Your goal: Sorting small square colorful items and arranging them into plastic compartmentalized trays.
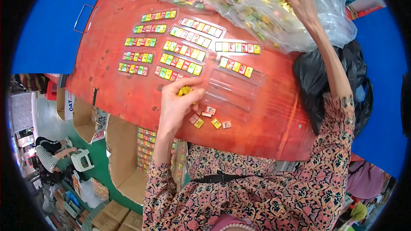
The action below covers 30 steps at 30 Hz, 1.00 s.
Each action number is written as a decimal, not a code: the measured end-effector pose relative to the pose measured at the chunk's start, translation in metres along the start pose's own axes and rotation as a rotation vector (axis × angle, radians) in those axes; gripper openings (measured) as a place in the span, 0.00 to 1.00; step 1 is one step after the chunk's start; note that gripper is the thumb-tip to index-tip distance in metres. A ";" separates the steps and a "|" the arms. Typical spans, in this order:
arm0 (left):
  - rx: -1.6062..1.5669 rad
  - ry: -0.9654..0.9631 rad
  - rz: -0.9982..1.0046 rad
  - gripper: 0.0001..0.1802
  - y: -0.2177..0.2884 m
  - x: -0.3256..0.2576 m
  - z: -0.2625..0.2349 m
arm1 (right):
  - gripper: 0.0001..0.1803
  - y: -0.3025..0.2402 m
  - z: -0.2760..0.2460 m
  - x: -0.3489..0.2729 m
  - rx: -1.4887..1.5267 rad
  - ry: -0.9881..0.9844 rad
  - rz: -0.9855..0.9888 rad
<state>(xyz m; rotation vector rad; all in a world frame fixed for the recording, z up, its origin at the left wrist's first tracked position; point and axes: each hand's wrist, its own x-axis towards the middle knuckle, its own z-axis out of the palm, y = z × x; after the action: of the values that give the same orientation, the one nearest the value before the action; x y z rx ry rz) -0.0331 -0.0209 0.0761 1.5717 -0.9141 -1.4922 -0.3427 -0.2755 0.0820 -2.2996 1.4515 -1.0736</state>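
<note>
My left hand (pixel 180 102) rests on the red table (pixel 128 94), its fingers closed on a small yellow candy (pixel 185 90), right beside a clear plastic tray (pixel 233 87) that has empty slots. Two filled rows of coloured candies (pixel 237 47) sit at that tray's far side. A few loose candies (pixel 209 119) lie just right of my left hand. My right hand (pixel 299 0) reaches up into a large clear plastic bag (pixel 257 13) full of loose wrapped candies, fingers curled among them.
Several filled clear strips of coloured candies (pixel 171 42) lie in rows across the table's middle. A black bag (pixel 325 77) sits at the table's right edge. Open cardboard boxes (pixel 128 154) with packed strips stand below the table. A person (pixel 51 152) crouches on the floor at lower left.
</note>
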 end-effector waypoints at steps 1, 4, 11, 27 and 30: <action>0.006 0.004 0.007 0.16 0.004 0.003 0.001 | 0.14 -0.033 -0.010 -0.017 0.109 -0.095 -0.053; 0.109 -0.106 0.069 0.17 0.009 0.024 0.015 | 0.12 -0.076 -0.022 -0.069 0.175 -0.368 -0.028; 0.298 -0.156 0.163 0.19 0.002 0.057 0.039 | 0.08 -0.078 -0.001 -0.131 0.281 -0.649 0.063; 0.499 -0.098 0.212 0.13 0.006 0.059 0.051 | 0.08 -0.071 0.026 -0.146 0.213 -0.615 0.037; 0.466 -0.109 0.192 0.13 0.005 0.061 0.053 | 0.08 -0.066 0.027 -0.148 0.235 -0.614 -0.001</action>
<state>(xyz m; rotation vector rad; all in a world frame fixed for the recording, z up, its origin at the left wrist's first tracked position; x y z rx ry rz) -0.0826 -0.0807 0.0519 1.6729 -1.5153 -1.2965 -0.3154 -0.1221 0.0294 -2.1792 1.0193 -0.4340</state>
